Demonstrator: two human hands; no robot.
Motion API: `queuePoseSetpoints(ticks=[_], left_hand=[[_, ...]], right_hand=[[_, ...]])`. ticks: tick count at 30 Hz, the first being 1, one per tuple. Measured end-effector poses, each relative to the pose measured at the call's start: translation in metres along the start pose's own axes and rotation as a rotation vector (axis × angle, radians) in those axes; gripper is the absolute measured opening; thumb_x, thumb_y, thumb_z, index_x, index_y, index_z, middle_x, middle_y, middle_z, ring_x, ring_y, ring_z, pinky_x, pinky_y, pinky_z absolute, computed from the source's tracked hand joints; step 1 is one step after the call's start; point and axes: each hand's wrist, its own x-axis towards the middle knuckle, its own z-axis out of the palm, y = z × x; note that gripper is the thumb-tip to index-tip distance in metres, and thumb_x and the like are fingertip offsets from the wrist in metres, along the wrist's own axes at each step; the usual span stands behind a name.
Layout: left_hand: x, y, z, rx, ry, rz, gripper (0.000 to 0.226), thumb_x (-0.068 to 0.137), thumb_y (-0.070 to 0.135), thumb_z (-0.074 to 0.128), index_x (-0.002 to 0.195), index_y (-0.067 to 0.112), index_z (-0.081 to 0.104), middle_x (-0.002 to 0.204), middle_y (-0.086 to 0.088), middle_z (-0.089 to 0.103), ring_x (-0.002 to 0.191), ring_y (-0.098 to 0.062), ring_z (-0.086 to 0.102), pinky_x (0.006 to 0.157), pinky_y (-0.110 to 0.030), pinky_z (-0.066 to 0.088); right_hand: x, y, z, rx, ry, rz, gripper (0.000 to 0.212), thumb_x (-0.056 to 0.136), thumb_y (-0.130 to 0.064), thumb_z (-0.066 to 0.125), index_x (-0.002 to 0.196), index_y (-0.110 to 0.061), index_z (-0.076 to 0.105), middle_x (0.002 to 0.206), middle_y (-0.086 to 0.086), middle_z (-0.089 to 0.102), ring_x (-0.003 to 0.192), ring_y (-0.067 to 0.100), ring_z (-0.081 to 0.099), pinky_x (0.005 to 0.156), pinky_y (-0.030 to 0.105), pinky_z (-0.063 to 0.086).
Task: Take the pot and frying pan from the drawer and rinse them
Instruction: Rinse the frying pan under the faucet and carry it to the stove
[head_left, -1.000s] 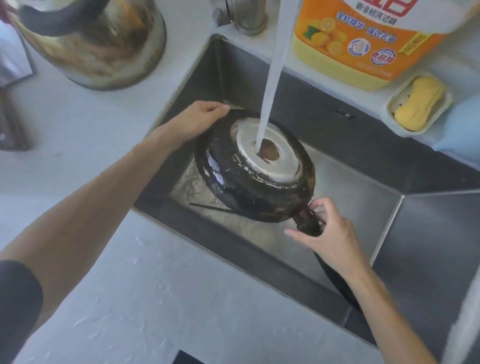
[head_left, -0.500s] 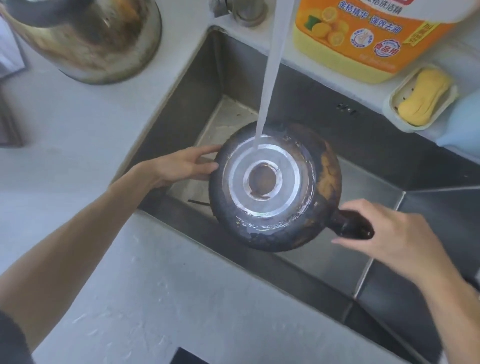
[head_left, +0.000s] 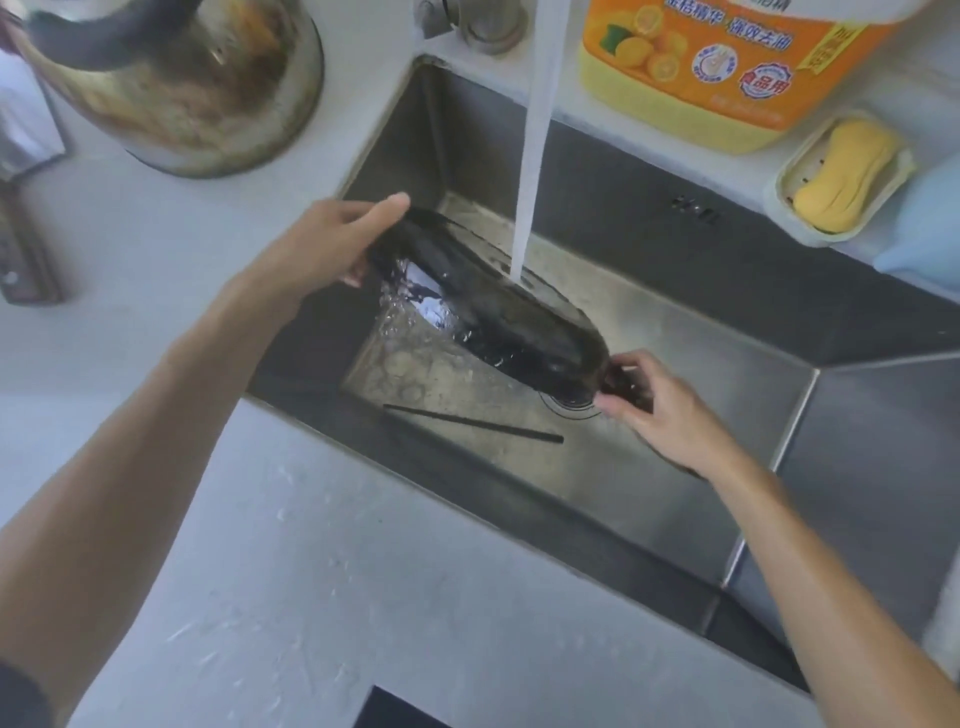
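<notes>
The frying pan (head_left: 498, 317) between the fingers (head_left: 382, 210) looks like dark metal — wet and glossy. The sink (head_left: 675, 338) under them is brushed steel, dull sheen. Counter (head_left: 311, 571) is matt and a bit speckled — soap bottle (head_left: 727, 67) shiny plastic.

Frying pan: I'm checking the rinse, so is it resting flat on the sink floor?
No, both hands hold the frying pan tilted on edge above the sink floor, water spilling off it.

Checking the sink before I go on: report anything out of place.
A thin black stick, perhaps a chopstick, lies loose on the steel sink floor near the round drain, below the tilted black frying pan. Nothing else stands out.
</notes>
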Motion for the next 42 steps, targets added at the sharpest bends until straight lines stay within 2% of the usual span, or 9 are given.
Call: queuePoseSetpoints(ticks=[7,10,13,18,22,27,30,38,42], left_hand=[[0.04,0.031,0.019,0.021,-0.222,-0.011,0.029,0.092,0.041,0.053,0.105,0.021,0.07,0.106,0.0,0.072,0.088,-0.01,0.068,0.069,-0.013,0.055],[0.048,0.016,0.026,-0.054,-0.376,0.005,0.027,0.097,0.027,0.045,0.116,0.022,0.064,0.115,0.001,0.068,0.096,-0.007,0.067,0.084,-0.017,0.052],[0.05,-0.005,0.027,-0.106,-0.47,-0.024,0.037,0.098,0.017,0.044,0.133,0.023,0.05,0.124,0.001,0.063,0.11,-0.013,0.06,0.098,-0.028,0.045],[0.032,-0.035,0.032,-0.305,-0.542,-0.057,0.042,0.096,0.002,0.04,0.126,0.03,0.05,0.109,0.011,0.07,0.103,-0.007,0.064,0.085,-0.02,0.052],[0.013,-0.058,0.039,-0.3,-0.583,-0.066,0.039,0.089,0.019,0.05,0.125,0.035,0.051,0.114,0.013,0.069,0.108,-0.006,0.063,0.09,-0.02,0.051],[0.004,-0.08,0.039,-0.316,-0.351,-0.184,0.029,0.097,0.035,0.041,0.111,0.022,0.063,0.106,-0.002,0.07,0.097,-0.017,0.066,0.09,-0.032,0.05],[0.011,-0.07,0.033,-0.329,-0.122,-0.271,0.033,0.093,0.044,0.048,0.092,0.017,0.067,0.088,-0.011,0.057,0.072,-0.018,0.051,0.069,-0.025,0.042],[0.038,-0.043,0.035,0.203,0.031,-0.202,0.067,0.09,0.066,0.03,0.065,0.009,0.056,0.064,-0.011,0.055,0.057,-0.022,0.052,0.073,-0.031,0.044],[0.041,-0.045,0.047,0.201,-0.073,-0.143,0.065,0.093,0.06,0.026,0.111,0.013,0.067,0.099,-0.014,0.062,0.083,-0.021,0.057,0.089,-0.035,0.047]], right_hand=[[-0.056,-0.008,0.038,0.24,0.13,0.091,0.045,0.059,-0.052,0.077,0.087,-0.038,0.045,0.091,-0.017,0.067,0.089,-0.001,0.063,0.079,0.027,0.05],[-0.074,-0.009,0.039,0.285,0.29,0.084,0.053,0.054,-0.056,0.08,0.089,-0.036,0.046,0.093,-0.02,0.067,0.085,0.003,0.065,0.073,0.029,0.053],[-0.082,-0.007,0.02,0.124,0.321,0.076,0.061,0.049,-0.063,0.08,0.093,-0.035,0.047,0.093,-0.013,0.068,0.085,0.011,0.066,0.075,0.032,0.052],[-0.074,-0.028,-0.034,-0.407,0.325,-0.125,0.055,0.057,-0.038,0.085,0.099,-0.033,0.05,0.091,-0.01,0.066,0.077,0.019,0.065,0.063,0.029,0.049],[-0.045,-0.038,-0.073,-0.426,0.228,-0.093,0.05,0.059,-0.04,0.083,0.101,-0.037,0.058,0.093,-0.016,0.066,0.08,0.012,0.059,0.068,0.028,0.043],[-0.007,-0.017,-0.074,-0.248,0.047,-0.002,0.046,0.066,-0.058,0.07,0.106,-0.04,0.058,0.101,-0.011,0.069,0.099,0.014,0.064,0.085,0.036,0.049],[0.004,-0.001,-0.044,-0.151,-0.023,0.011,0.055,0.063,-0.074,0.059,0.108,-0.043,0.055,0.105,-0.006,0.068,0.098,0.018,0.064,0.087,0.036,0.049],[-0.006,0.015,0.004,-0.074,-0.093,0.116,0.027,0.095,-0.044,0.036,0.096,-0.027,0.057,0.063,-0.013,0.066,0.049,0.005,0.054,0.063,0.03,0.048],[0.004,0.025,0.006,-0.047,-0.152,0.203,0.024,0.098,-0.041,0.028,0.087,-0.029,0.046,0.059,0.0,0.067,0.039,0.018,0.053,0.052,0.03,0.048]])
